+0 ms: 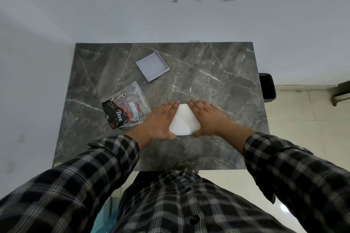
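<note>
white sheet [184, 120] lies flat on the marble table [217, 73], near the front edge and about mid-width, framed between both hands. paper or thin cloth, cannot tell which; near corners look rounded, maybe folded over. left hand [161, 121] lies flat on the sheet's left side, right hand [207, 117] flat on its right side. fingers of both are straight and close together, pointing away from the body, nothing pinched or curled round; thumbs sit near the sheet's near edge. how much of the sheet is hidden under the palms is unclear.

handling guess: very light, limp, no stiffness of its own, so it will sag or fold if lifted by one corner. the table top looks polished, so the sheet likely slides easily under a flat push, and it may crease if pressed unevenly. not fragile beyond creasing or tearing. best hold, in my judgement: pinch the two near corners, or slide it to the table edge and take the overhang; flat palms suit smoothing or folding.

plastic dove packet [126, 108] lies just left of the left hand, apart from the sheet. square shallow tray [152, 66] sits further back, well apart.
</note>
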